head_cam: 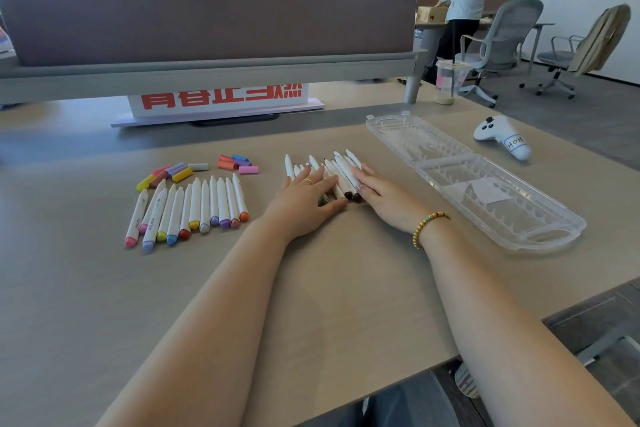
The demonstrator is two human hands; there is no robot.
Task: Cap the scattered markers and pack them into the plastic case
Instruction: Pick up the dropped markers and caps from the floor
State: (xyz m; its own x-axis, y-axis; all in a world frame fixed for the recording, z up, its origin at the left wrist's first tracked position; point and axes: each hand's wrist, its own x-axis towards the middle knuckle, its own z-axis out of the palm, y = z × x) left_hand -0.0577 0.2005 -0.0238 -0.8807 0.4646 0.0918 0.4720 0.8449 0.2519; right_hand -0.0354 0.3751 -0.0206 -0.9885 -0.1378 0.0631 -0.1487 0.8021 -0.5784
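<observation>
Both forearms are reaching out from the near edge of the desk (pixel 346 270), the person bracketing a loose bundle of white markers (pixel 341 172) between flattened palms. Her left hand (pixel 304 201) is lying on the bundle's left side, fingers spread and relaxed, gripping nothing; her right hand (pixel 377 192) is pressing in from the right, fingers straight and likewise closed around nothing. The bundle's long axis is running away from her and tilting slightly left, bare tips pointing to the far side, dark butt ends just beside her fingertips.

Largest of the task's things, the clear plastic case (pixel 485 184) is lying open and empty to the right of the right hand, near it but apart, so that hand is the closer one for packing. Left of the hands, well apart, a second row of markers (pixel 194 210) is lying side by side with coloured ends toward her and tips uncapped. Beyond that row the loose caps (pixel 207 168) are sitting in two small heaps. Nothing is standing between bundle and caps; I judge capping comes next, and it means crossing to the left.

A white controller (pixel 502 137) and a drink cup (pixel 446 80) are resting beyond the case.
</observation>
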